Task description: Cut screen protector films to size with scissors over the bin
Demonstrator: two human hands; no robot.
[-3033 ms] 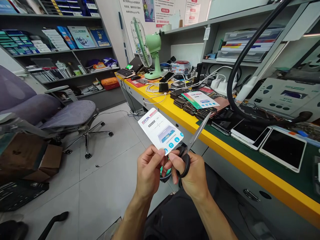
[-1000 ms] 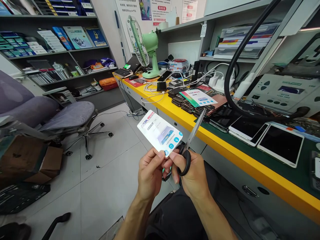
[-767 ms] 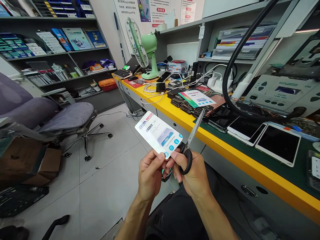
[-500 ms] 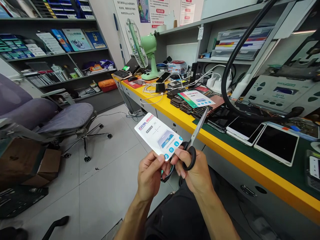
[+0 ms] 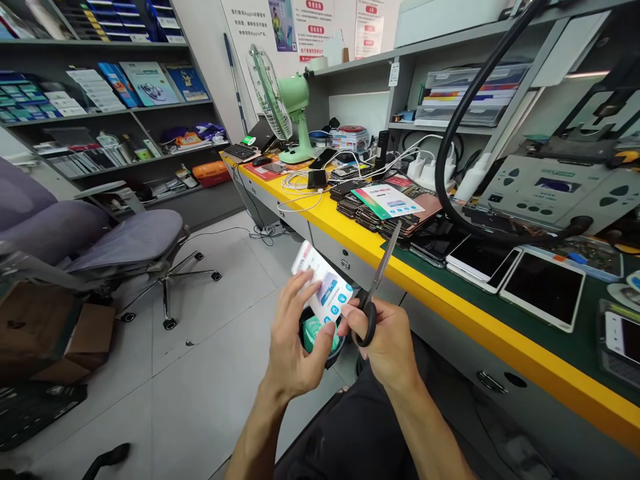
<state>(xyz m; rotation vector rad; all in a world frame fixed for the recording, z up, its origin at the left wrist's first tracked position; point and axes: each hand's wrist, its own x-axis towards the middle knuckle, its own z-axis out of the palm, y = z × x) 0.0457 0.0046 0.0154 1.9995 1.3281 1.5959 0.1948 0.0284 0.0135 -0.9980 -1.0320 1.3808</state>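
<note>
Black-handled scissors [image 5: 383,270] are in my right hand [image 5: 390,340], blades together and pointing up toward the bench. The thumb and fingers of that hand also pinch the lower right corner of a white printed packet [image 5: 320,283] with round blue icons. My left hand [image 5: 295,340] is open at the packet's left side, its fingers spread over the printed face and its thumb near the bottom edge. Part of the print is hidden by those fingers. Below the packet, a bin [image 5: 335,357] with green material inside shows between my hands.
A similar colourful packet [image 5: 387,200] lies on stacked phones [image 5: 350,210] on the yellow-edged bench [image 5: 450,293]. Tablets [image 5: 545,287], white cables [image 5: 300,180] and a green fan [image 5: 295,100] stand or lie along it. A chair [image 5: 140,233] and cardboard box [image 5: 45,327] are at left.
My left hand has let go of the packet's bottom edge and spread its fingers over its face. The packet has tilted and shifted slightly right. The scissors stay in my right hand.
</note>
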